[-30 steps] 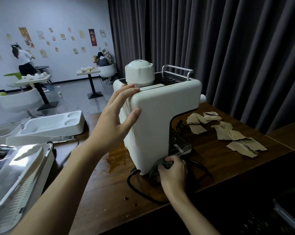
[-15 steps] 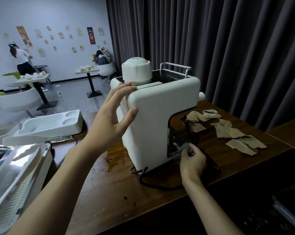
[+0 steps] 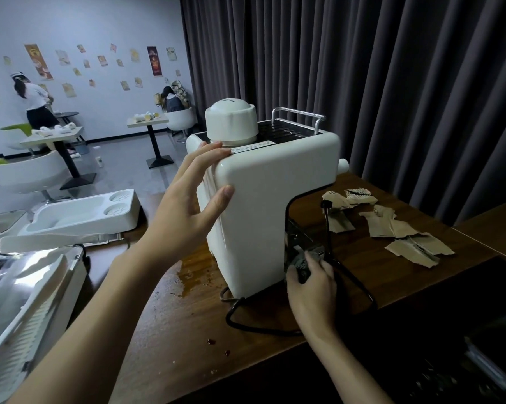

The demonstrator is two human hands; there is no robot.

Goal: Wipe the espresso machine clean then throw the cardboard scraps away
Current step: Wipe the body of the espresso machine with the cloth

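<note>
A white espresso machine (image 3: 263, 205) stands on the dark wooden table (image 3: 187, 330), its side facing me. My left hand (image 3: 187, 211) grips its upper rear corner, fingers over the top edge and thumb on the side panel. My right hand (image 3: 310, 284) holds a dark grey cloth (image 3: 301, 265) bunched against the recess under the brew head. Several torn brown cardboard scraps (image 3: 391, 225) lie on the table to the right of the machine. The machine's black power cord (image 3: 246, 322) loops on the table near my right wrist.
A brown liquid spill (image 3: 192, 275) and small dark crumbs (image 3: 212, 342) mark the table left of the machine. A white moulded tray (image 3: 85, 214) and a shiny appliance (image 3: 21, 293) sit at left. Dark curtains hang behind. A person stands by café tables far left.
My right hand with the cloth moved from the machine's lower corner up into the recess, then slightly down. The left hand kept its grip on the machine.
</note>
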